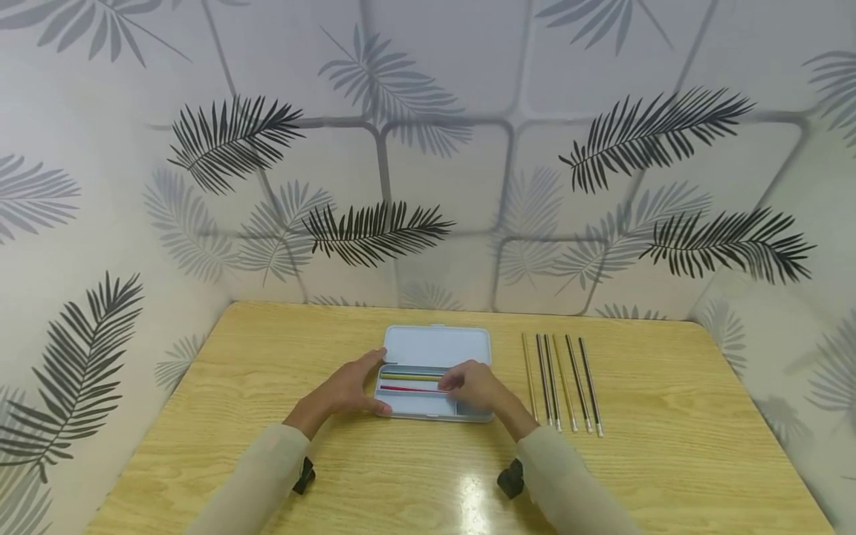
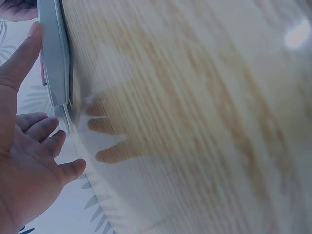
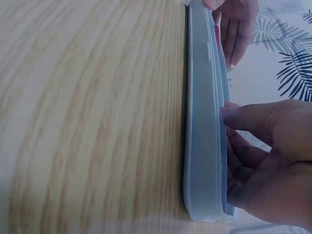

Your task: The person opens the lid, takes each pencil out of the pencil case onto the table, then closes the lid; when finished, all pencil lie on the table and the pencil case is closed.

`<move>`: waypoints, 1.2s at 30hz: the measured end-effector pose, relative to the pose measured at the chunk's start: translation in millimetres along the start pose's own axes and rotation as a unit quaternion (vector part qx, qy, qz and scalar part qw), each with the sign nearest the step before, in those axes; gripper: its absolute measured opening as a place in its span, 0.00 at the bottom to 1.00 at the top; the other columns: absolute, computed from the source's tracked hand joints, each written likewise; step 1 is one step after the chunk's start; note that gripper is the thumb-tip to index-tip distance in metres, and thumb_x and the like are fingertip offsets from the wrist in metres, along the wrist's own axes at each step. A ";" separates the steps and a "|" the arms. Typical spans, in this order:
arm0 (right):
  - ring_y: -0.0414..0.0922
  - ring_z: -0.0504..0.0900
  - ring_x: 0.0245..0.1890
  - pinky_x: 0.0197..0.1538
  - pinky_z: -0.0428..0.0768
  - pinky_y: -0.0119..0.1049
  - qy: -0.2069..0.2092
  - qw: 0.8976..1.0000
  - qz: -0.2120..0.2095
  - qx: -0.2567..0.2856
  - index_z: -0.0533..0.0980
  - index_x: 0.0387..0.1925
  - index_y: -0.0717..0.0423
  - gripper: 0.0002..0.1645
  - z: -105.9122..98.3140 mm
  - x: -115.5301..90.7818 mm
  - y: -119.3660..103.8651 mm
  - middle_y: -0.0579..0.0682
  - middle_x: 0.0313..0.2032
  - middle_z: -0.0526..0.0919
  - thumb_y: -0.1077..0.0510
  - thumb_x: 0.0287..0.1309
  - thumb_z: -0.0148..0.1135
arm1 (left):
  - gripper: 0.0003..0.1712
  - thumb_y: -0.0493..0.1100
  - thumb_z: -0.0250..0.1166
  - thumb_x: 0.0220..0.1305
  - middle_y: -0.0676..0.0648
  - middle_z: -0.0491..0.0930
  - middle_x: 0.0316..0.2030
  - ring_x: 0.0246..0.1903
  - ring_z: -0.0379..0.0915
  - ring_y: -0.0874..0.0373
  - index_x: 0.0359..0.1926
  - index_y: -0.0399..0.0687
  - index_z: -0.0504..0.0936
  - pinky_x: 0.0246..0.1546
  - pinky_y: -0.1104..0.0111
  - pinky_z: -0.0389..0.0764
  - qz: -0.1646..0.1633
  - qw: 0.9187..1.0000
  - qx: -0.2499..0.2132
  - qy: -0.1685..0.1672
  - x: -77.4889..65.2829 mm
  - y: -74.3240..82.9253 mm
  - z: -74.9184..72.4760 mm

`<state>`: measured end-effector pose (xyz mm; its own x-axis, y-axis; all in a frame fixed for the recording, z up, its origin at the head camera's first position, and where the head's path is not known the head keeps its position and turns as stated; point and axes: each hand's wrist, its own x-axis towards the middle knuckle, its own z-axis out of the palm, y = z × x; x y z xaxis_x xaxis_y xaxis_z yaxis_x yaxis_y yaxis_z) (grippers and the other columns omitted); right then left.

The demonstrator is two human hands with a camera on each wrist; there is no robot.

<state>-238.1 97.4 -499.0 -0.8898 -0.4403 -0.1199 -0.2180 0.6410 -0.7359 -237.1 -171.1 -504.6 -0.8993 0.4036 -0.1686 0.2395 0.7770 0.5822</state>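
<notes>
A pale blue-grey pencil case [image 1: 417, 405] lies on the table with its lid [image 1: 438, 343] folded back. A yellow pencil [image 1: 408, 377] and a dark green one beside it lie in its rear compartment. Nearer the front is a red pencil [image 1: 404, 388], whose right end is hidden by my right hand [image 1: 475, 385]. Thumb and fingers of that hand are bent together inside the case, pinching the red pencil. My left hand [image 1: 348, 386] spans the case's left end. In the left wrist view, its thumb [image 2: 27, 51] touches the front edge while the other fingers spread loosely behind.
To the right of the case, several pencils [image 1: 551, 379] lie in a row, some dark and some yellow, with white tips toward me. Behind the wooden table [image 1: 669, 416] stands a leaf-patterned wall [image 1: 441, 186].
</notes>
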 end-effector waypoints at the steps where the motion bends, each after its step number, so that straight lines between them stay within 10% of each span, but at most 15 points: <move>1: 0.42 0.82 0.37 0.44 0.82 0.37 -0.001 1.000 -0.001 0.000 0.84 0.35 0.58 0.10 0.1 -0.2 -0.5 0.51 0.35 0.87 0.71 0.50 0.64 | 0.67 0.61 0.78 0.37 0.42 0.53 0.73 0.73 0.47 0.46 0.73 0.45 0.51 0.72 0.53 0.54 -0.001 1.000 0.000 0.000 0.1 -0.2 0.3; 21: 0.40 0.78 0.34 0.41 0.80 0.34 0.042 0.999 -0.029 -0.010 0.81 0.30 0.57 0.10 3.6 -3.2 -5.0 0.48 0.31 0.84 0.72 0.49 0.62 | 0.67 0.60 0.78 0.37 0.43 0.52 0.73 0.73 0.45 0.46 0.74 0.45 0.51 0.72 0.52 0.54 -0.006 1.000 -0.002 0.003 -0.8 -2.0 3.3; 36: 0.50 0.80 0.43 0.46 0.80 0.40 0.074 0.987 -0.089 0.113 0.74 0.48 0.60 0.15 -50.5 -26.1 11.3 0.58 0.39 0.80 0.68 0.59 0.58 | 0.66 0.60 0.77 0.38 0.43 0.53 0.73 0.73 0.46 0.45 0.73 0.44 0.52 0.72 0.52 0.54 0.008 1.000 0.004 0.003 0.6 -1.2 1.8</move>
<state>-237.6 147.9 -470.6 -0.8981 -0.4254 0.1116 -0.2964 0.3979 -0.8682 -237.2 -170.9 -506.8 -0.8975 0.4129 -0.1550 0.2561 0.7741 0.5790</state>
